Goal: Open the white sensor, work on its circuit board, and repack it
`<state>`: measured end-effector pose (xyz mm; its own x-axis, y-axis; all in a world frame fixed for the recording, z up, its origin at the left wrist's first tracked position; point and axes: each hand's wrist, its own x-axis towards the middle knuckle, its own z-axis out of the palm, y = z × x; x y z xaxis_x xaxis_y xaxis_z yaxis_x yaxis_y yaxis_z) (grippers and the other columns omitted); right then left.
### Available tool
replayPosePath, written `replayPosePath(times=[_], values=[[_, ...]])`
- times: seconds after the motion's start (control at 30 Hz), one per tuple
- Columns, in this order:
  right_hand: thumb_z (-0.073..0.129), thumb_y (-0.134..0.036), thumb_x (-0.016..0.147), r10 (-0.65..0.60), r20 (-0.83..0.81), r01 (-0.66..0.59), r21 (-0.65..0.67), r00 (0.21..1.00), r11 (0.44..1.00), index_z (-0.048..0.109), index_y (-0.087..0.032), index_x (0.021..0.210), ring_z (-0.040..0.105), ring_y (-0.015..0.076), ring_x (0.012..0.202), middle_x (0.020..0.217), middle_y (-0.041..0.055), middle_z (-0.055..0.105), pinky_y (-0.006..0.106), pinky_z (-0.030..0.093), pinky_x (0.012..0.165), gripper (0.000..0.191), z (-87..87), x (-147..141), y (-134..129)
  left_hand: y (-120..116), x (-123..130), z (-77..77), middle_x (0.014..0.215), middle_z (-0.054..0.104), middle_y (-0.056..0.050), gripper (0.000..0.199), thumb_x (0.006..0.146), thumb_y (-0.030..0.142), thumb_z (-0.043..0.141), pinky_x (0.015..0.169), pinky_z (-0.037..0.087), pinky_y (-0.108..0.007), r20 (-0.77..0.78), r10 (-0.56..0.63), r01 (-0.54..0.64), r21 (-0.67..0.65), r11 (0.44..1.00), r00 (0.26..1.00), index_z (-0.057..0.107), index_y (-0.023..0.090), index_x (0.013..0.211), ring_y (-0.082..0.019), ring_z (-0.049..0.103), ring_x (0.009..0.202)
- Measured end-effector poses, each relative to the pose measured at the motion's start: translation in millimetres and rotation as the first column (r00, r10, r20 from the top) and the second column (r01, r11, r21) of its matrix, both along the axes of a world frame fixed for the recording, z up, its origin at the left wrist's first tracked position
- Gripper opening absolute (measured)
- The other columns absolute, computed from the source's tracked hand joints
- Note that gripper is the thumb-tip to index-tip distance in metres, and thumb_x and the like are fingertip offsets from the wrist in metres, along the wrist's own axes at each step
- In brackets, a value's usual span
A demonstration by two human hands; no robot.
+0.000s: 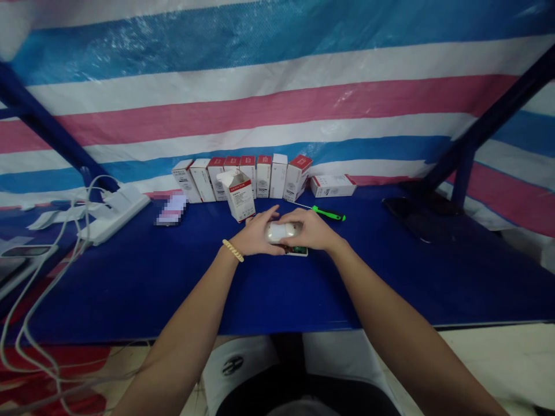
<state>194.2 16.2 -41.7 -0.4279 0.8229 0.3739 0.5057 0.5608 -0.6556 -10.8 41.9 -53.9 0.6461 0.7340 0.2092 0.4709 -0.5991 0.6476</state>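
Near the middle of the blue table, my left hand [255, 234] and my right hand [313, 228] hold a rounded white device cover [281, 231] between them, fingers curved round its two sides. Just below it, partly hidden by my fingers, is a white-edged piece with a green circuit board [299, 250]. An opened white and red box [241, 199] stands tilted behind my left hand. Beyond my right hand lies a screwdriver [328, 214] with a green and black handle.
A row of several white and red boxes [263, 178] stands at the back, with one box [333, 185] lying on its side. A power strip [115, 216] with white cables and a phone [172, 209] are on the left. A dark phone-like object [406, 219] lies at the right.
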Motion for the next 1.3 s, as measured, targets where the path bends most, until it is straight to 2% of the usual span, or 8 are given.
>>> replayPosePath(times=[0.17,0.27,0.47,0.6,0.73,0.87,1.07,1.3], values=[[0.074,-0.038,0.067,-0.159,-0.295,0.113,-0.167,0.942,0.98,0.07,-0.017,0.1,0.063,0.018,0.081,0.095,0.0067,0.071,0.036,0.05,0.075,0.04,-1.7,-0.4,3.9,3.1,-2.8,2.4,0.125,0.061,-0.014,0.064,0.072,0.038,0.074,0.097,0.045,-0.044,0.349,0.084,-0.082,-0.02,0.996,0.933,0.053,0.019,0.129,-0.026,0.059,0.11],[0.07,-0.044,0.069,-0.198,-0.518,0.033,-0.31,0.832,0.95,0.069,-0.018,0.095,0.063,0.0167,0.076,0.085,0.005,0.07,0.034,0.051,0.069,0.038,-2.2,-1.3,7.5,6.5,2.9,-1.2,0.102,0.07,-0.008,0.042,0.075,0.041,0.071,0.082,0.051,-0.036,0.446,0.237,-0.222,-0.085,0.971,0.863,0.066,0.016,0.11,-0.02,0.065,0.088],[0.075,-0.034,0.065,-0.297,-0.678,-0.022,-0.419,0.672,0.908,0.062,-0.016,0.09,0.063,0.0146,0.058,0.069,0.0023,0.068,0.026,0.049,0.049,0.033,-7.0,-5.4,13.4,17.9,9.7,-12.0,0.06,0.061,0.0,0.037,0.082,0.048,0.061,0.049,0.044,-0.025,0.457,0.505,-0.405,-0.304,0.862,0.732,0.066,0.013,0.09,-0.013,0.054,0.051],[0.063,-0.017,0.075,-0.519,-0.577,0.102,-0.601,0.63,0.793,0.057,-0.015,0.075,0.059,0.0128,0.046,0.054,0.002,0.062,0.024,0.048,0.042,0.006,-9.1,-8.8,16.6,15.9,9.4,-14.4,0.093,0.067,-0.009,0.062,0.072,0.038,0.074,0.06,0.052,-0.029,0.511,0.441,-0.313,-0.32,0.894,0.738,0.05,0.015,0.124,-0.016,0.063,0.07],[0.057,-0.011,0.08,-0.606,-0.544,0.096,-0.693,0.581,0.714,0.055,-0.016,0.076,0.061,0.0119,0.047,0.05,0.0017,0.061,0.022,0.052,0.046,0.006,-6.7,-9.9,16.9,9.4,6.2,-12.8,0.128,0.054,-0.015,0.079,0.063,0.03,0.08,0.079,0.054,-0.038,0.396,0.255,-0.293,0.037,0.955,0.882,0.043,0.019,0.132,-0.025,0.062,0.1],[0.06,-0.02,0.081,-0.572,-0.533,0.068,-0.692,0.624,0.719,0.058,-0.014,0.086,0.064,0.013,0.052,0.064,0.0053,0.067,0.021,0.049,0.043,0.008,-5.1,-7.0,17.0,10.5,4.1,-15.1,0.117,0.06,-0.011,0.056,0.069,0.025,0.075,0.092,0.05,-0.045,0.248,0.262,-0.329,0.291,0.898,0.933,0.053,0.017,0.12,-0.028,0.057,0.111],[0.069,-0.025,0.073,-0.538,-0.336,0.225,-0.649,0.773,0.727,0.054,-0.014,0.119,0.061,0.0121,0.05,0.097,0.013,0.07,0.021,0.033,0.033,0.05,-7.9,-2.6,18.4,17.5,4.0,-27.2,0.129,0.056,-0.016,0.045,0.077,0.026,0.069,0.099,0.045,-0.047,0.09,0.351,-0.362,0.242,0.9,0.932,0.055,0.015,0.119,-0.03,0.054,0.119],[0.069,-0.026,0.072,-0.466,-0.319,0.179,-0.635,0.825,0.751,0.062,-0.014,0.107,0.063,0.0134,0.056,0.098,0.0137,0.07,0.023,0.035,0.039,0.038,-14.7,-2.6,20.3,19.3,2.3,-30.2,0.138,0.048,-0.016,0.037,0.076,0.025,0.07,0.096,0.047,-0.047,0.053,0.439,-0.44,0.218,0.871,0.897,0.06,0.016,0.111,-0.03,0.056,0.117]])
